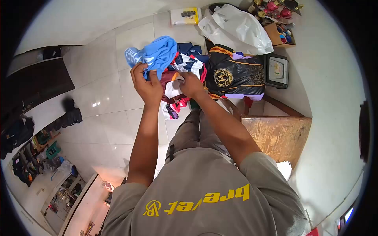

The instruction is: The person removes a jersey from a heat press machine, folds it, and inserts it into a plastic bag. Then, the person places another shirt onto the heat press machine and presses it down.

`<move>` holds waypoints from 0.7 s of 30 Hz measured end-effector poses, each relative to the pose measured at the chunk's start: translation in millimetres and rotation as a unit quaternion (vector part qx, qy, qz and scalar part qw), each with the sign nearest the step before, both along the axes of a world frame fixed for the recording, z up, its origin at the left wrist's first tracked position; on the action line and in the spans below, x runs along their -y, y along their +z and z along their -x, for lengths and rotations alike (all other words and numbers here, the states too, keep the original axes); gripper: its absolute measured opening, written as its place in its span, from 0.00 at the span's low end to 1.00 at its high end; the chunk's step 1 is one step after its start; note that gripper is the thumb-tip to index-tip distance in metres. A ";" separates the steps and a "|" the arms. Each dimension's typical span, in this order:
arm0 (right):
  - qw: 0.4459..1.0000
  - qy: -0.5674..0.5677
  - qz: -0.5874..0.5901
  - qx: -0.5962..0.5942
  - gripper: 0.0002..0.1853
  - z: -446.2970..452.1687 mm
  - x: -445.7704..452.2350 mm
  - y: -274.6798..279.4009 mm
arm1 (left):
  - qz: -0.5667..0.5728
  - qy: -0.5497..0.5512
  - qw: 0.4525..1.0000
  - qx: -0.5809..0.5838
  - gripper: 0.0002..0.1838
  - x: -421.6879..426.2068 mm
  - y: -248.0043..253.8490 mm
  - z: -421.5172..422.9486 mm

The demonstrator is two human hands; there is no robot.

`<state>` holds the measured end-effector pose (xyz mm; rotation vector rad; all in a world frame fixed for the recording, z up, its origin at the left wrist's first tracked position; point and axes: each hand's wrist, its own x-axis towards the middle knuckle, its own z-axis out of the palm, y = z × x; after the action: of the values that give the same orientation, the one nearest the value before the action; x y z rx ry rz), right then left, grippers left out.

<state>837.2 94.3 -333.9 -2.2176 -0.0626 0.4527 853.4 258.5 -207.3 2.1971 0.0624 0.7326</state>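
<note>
My left hand (147,84) is closed on the lower edge of a light blue garment (161,53) with white lettering, lifted at the left of a clothes pile. Close by on the right, my right hand (192,84) has its fingers closed on a white piece of cloth (173,89). Around and beneath the hands lie a maroon garment (168,76), a navy, white and red garment (189,59) and a red and white one (177,107). Right of them is a black jersey (236,76) with a gold emblem.
Behind the clothes are a white plastic bag (236,29), a yellow and white packet (185,17) and a cardboard box (275,34) of round items. A floodlight (277,70) stands right of the jersey. A wooden table (277,135) is near my right arm.
</note>
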 end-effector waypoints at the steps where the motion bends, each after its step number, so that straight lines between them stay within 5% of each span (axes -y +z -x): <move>1: 0.999 -0.004 0.013 0.036 0.29 -4.7 1.5 19.1 | 0.000 -0.011 1.000 0.012 0.13 1.4 4.5 -1.2; 7: 0.934 -0.123 -0.335 -0.031 0.27 -9.3 31.4 87.6 | 0.029 -0.100 0.995 0.001 0.16 44.7 26.2 5.0; 11: 0.913 -0.189 -0.360 0.010 0.20 15.1 75.3 123.5 | 0.033 -0.251 0.967 0.006 0.19 92.1 45.2 18.7; 13: 0.811 -0.313 -0.492 -0.046 0.19 34.9 95.8 129.8 | 0.046 -0.332 0.942 -0.016 0.22 112.7 62.2 30.0; 15: 0.817 -0.325 -0.475 0.033 0.19 64.5 117.3 132.5 | 0.053 -0.404 0.913 -0.017 0.27 130.1 75.5 41.5; 17: 0.734 -0.393 -0.553 0.032 0.21 89.2 140.0 128.7 | 0.034 -0.450 0.893 -0.003 0.32 153.2 79.8 57.3; 18: 0.759 -0.372 -0.531 0.059 0.23 106.1 156.7 121.8 | 0.017 -0.466 0.884 0.000 0.36 163.7 79.7 64.4; 19: 0.700 -0.429 -0.569 0.034 0.23 121.5 166.8 131.6 | 0.004 -0.482 0.876 0.008 0.37 173.2 81.1 72.2; 21: 0.693 -0.422 -0.580 0.069 0.23 146.6 181.6 146.6 | -0.005 -0.511 0.859 0.037 0.37 188.2 84.5 82.5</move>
<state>690.6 -87.3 -187.3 -0.8134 0.4635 -0.2707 770.9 70.3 -122.8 1.8229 -1.0658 0.1855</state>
